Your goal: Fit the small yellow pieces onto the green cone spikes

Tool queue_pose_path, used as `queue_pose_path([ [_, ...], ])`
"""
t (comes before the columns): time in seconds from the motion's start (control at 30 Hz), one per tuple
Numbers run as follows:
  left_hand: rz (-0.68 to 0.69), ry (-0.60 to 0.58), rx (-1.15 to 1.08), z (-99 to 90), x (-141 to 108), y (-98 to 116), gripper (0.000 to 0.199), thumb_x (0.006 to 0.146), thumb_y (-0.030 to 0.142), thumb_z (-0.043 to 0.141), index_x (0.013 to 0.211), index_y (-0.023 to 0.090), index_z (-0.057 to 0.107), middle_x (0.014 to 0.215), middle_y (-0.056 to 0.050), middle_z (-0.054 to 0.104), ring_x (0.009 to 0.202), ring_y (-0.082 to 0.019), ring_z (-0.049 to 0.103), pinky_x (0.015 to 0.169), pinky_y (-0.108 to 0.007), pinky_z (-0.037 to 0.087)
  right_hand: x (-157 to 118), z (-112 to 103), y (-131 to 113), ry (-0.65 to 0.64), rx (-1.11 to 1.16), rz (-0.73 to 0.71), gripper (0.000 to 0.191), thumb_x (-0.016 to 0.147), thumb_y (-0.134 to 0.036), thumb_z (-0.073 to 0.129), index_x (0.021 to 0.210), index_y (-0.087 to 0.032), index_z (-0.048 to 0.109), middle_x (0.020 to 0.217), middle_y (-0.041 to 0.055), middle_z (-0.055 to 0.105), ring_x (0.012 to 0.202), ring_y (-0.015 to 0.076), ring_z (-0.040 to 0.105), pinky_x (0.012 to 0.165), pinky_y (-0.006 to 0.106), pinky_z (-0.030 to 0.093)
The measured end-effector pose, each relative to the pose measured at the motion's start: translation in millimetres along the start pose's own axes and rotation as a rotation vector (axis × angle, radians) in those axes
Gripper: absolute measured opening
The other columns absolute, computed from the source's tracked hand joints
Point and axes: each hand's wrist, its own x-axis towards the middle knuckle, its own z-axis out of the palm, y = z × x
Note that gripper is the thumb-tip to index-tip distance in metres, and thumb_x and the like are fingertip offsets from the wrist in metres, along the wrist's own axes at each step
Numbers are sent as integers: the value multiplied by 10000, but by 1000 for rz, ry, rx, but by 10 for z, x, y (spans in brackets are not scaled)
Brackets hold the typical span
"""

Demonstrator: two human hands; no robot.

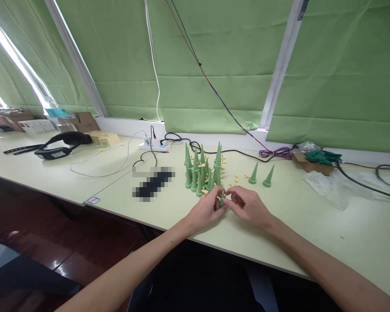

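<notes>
My left hand (209,207) is closed around a small green cone (222,199) low over the table's front part. Close against it from the right, my right hand (248,207) has its fingers curled with the tips at the cone. What those fingertips pinch, if anything, is too small to make out. Just beyond my hands stands a cluster of upright green cones (195,178), several with small yellow pieces on their sides. Two more cones (253,174) stand apart to the right. Loose yellow pieces (236,178) lie between them and the cluster.
At the back, a white power strip (154,146) and black cables (234,150) run along the wall. A small cardboard box (315,164) and clear plastic bags (328,186) lie right. On the left are a black headset-like strap (61,145) and yellow boxes (107,139).
</notes>
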Motion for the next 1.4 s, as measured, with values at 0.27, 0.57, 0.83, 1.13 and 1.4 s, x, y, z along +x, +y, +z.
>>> queue_pose_path([
  [0.27, 29, -33, 9, -2, 7, 11, 348, 823, 158, 508, 1161, 214, 442, 655, 68, 484, 524, -96, 465, 502, -214, 330, -19, 57, -15, -11, -156, -113, 165, 970, -267, 457, 869, -181, 556, 700, 20, 579, 573, 126, 498, 541, 253, 345],
  [0.57, 278, 100, -25, -110, -74, -35, 323, 841, 181, 531, 1161, 172, 490, 666, 25, 552, 515, -88, 505, 515, -215, 445, 31, -33, -144, 227, -171, -116, 163, 929, -245, 484, 773, -203, 501, 605, -9, 509, 487, 107, 413, 489, 251, 346],
  [0.83, -75, 661, 189, -826, 17, -256, 149, 857, 297, 546, 907, 164, 593, 839, -44, 668, 640, -118, 619, 578, -227, 503, 617, -387, -343, 339, -89, 25, 137, 903, -282, 531, 802, -192, 506, 637, -15, 547, 502, 94, 441, 547, 233, 383],
  [1.13, -403, 335, 259, -1141, 201, -628, 421, 759, 516, 614, 957, 149, 670, 957, -90, 720, 578, -150, 618, 514, -253, 454, 1202, -293, -260, 141, -45, 15, 155, 877, -298, 526, 768, -188, 515, 719, 12, 627, 546, 105, 471, 593, 254, 376],
  [1.4, -354, 311, 311, -1035, 247, -646, 335, 756, 483, 605, 846, 171, 685, 847, -56, 710, 639, -171, 629, 562, -252, 441, 1237, -235, -217, 24, -19, 14, 148, 874, -277, 529, 759, -183, 522, 714, -8, 622, 537, 94, 466, 602, 258, 369],
])
